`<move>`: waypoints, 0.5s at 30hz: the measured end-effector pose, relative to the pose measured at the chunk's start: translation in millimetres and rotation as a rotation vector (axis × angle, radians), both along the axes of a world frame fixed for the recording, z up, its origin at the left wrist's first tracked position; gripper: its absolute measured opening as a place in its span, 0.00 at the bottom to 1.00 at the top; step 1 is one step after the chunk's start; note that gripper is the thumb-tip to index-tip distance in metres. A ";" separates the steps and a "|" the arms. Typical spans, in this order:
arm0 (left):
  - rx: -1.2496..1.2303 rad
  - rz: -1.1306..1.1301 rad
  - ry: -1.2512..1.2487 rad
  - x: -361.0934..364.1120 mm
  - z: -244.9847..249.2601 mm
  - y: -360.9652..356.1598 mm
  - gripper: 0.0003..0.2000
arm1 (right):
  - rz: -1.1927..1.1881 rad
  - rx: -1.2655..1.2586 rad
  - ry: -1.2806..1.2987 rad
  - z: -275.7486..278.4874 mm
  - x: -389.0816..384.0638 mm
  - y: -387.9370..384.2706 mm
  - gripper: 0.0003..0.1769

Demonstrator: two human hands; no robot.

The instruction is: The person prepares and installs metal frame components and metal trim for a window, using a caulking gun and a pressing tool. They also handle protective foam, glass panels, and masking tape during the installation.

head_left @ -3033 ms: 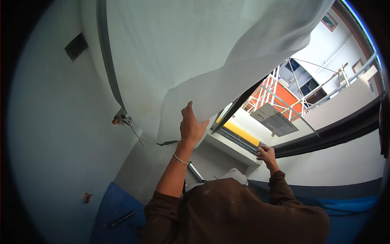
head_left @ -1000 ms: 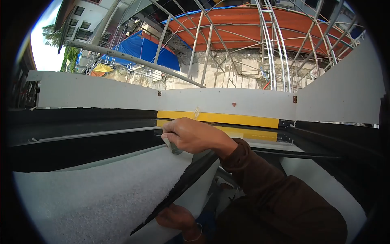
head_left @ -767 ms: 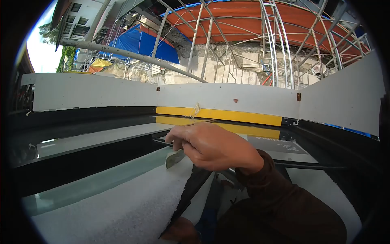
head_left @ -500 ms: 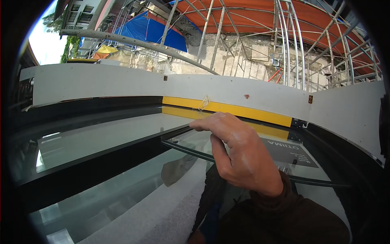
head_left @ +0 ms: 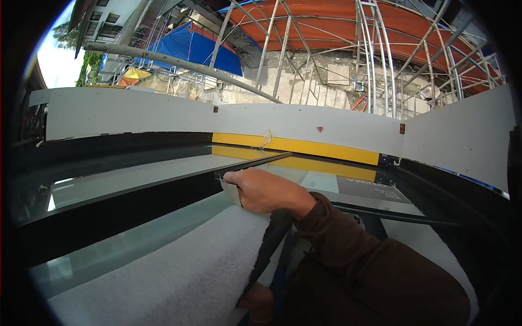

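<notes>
My right hand (head_left: pixel 269 190), in a brown sleeve, is at the middle of the view with its fingers closed on the corner of a pale grey flap (head_left: pixel 232 194). Just below it a white, foam-like sheet (head_left: pixel 179 255) with a dark edge slants towards the lower left. At the bottom, beside that dark edge, a patch of skin (head_left: pixel 256 302) shows, seemingly my left hand; its fingers are hidden. Under and around the hands lie glass panes (head_left: pixel 136 185) in black frames (head_left: pixel 119 217).
A dark label with white lettering (head_left: pixel 370 189) shows on the right-hand glass. A yellow strip (head_left: pixel 299 148) and low white panels (head_left: pixel 304 119) border the far side. Beyond stand metal scaffolding (head_left: pixel 375 60), a blue tarp (head_left: pixel 196 51) and orange sheeting (head_left: pixel 326 27).
My right hand has moved left and down, from hovering with curved fingers to closing on the pale flap. The white sheet covers more of the lower view. The camera has shifted slightly.
</notes>
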State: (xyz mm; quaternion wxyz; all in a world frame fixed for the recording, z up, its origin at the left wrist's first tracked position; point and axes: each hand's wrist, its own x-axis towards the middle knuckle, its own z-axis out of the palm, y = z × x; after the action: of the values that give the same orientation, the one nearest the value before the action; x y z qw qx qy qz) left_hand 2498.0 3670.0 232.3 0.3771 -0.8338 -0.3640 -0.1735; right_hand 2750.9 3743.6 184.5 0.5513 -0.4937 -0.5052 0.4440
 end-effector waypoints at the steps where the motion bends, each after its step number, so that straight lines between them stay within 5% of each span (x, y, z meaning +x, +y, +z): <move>1: 0.003 -0.005 -0.005 0.5 -3.4 -0.5 0.10 | -0.114 -0.018 0.010 -3.3 -6.5 -1.0 0.07; 10: -0.157 -0.057 -0.518 3.6 -20.9 4.2 0.10 | -0.408 -0.071 0.147 1.3 -17.2 2.8 0.11; 11: -0.163 -0.052 -0.518 7.5 -13.3 3.1 0.10 | -0.420 -0.084 0.153 1.2 -18.4 2.4 0.11; 13: 0.024 -0.192 -0.040 31.0 13.9 4.7 0.08 | -0.355 -0.057 0.026 2.0 -18.2 -3.6 0.11; 15: 0.024 -0.196 -0.034 35.6 16.3 7.5 0.08 | -0.286 -0.028 -0.104 2.8 -11.5 -13.1 0.11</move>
State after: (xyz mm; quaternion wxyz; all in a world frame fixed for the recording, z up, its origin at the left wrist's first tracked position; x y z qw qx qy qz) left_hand 2533.6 3677.5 248.7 0.3621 -0.8579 -0.2848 -0.2278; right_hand 2739.4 3730.5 187.3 0.5751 -0.5907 -0.4511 0.3418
